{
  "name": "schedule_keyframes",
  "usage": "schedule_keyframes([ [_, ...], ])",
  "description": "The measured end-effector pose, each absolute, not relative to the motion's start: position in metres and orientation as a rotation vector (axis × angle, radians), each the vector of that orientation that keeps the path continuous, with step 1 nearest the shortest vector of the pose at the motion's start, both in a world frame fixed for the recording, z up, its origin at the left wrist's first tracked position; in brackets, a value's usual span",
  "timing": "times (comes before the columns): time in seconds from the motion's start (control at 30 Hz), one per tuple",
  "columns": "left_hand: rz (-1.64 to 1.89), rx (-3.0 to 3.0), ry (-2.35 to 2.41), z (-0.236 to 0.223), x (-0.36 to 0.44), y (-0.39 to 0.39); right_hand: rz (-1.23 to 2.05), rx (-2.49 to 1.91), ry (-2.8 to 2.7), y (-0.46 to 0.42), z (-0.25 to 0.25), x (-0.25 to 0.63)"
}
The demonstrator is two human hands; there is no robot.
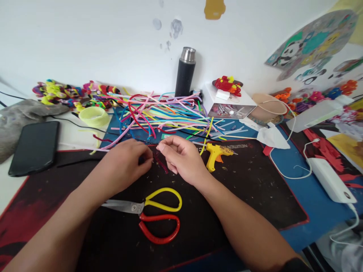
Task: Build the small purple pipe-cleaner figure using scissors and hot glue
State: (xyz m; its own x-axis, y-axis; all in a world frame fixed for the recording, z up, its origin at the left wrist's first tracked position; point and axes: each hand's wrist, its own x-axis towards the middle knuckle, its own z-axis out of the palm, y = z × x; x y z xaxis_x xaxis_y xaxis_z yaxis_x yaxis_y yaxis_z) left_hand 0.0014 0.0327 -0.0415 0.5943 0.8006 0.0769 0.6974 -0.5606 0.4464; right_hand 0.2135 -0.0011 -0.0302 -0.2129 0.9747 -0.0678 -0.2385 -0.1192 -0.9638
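Note:
My right hand (181, 156) is closed in a pinch on a short dark red pipe cleaner (162, 165), which slants down between my two hands above the black mat. Facing it, my left hand (129, 158) has its fingers curled together. A dark bit shows at those fingers, too small to make out. Just left of that wrist lies a black pipe cleaner (76, 163). Scissors with one yellow and one red handle (161, 217) rest on the mat below my hands, their blade tips hidden under my left forearm.
A pile of coloured pipe cleaners (170, 113) lies behind my hands. Right of my right hand is a yellow glue gun (215, 155). A black flask (185, 73) stands by the wall. A phone (35, 147) lies left; a white power bank (330, 179) with cables lies right.

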Motion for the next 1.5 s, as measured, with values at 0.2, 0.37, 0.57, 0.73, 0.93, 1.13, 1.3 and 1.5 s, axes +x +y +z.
schedule_keyframes([
  [0.2,0.649,1.726,1.42,-0.012,-0.002,0.032,1.529,-1.001,-1.131,0.0,-0.032,0.215],
  [0.37,0.905,1.491,1.346,-0.001,0.002,0.036,1.482,-1.076,-1.191,0.003,-0.032,0.217],
  [0.57,1.122,1.207,1.154,-0.006,0.009,0.035,1.252,-1.242,-1.37,0.003,-0.038,0.219],
  [0.73,1.177,1.143,1.121,-0.01,0.011,0.034,1.214,-1.266,-1.435,0.0,-0.041,0.216],
  [0.93,1.188,1.072,1.095,-0.008,0.014,0.033,1.303,-1.206,-1.34,0.001,-0.039,0.217],
  [1.13,1.189,1.105,1.109,-0.006,0.015,0.032,1.211,-1.286,-1.377,0.006,-0.041,0.222],
  [1.3,1.213,1.134,1.112,-0.01,0.012,0.033,0.984,-1.556,-1.718,0.006,-0.03,0.229],
  [1.5,1.24,1.167,1.076,-0.014,0.012,0.033,0.696,-1.838,-2.215,0.007,-0.017,0.238],
])
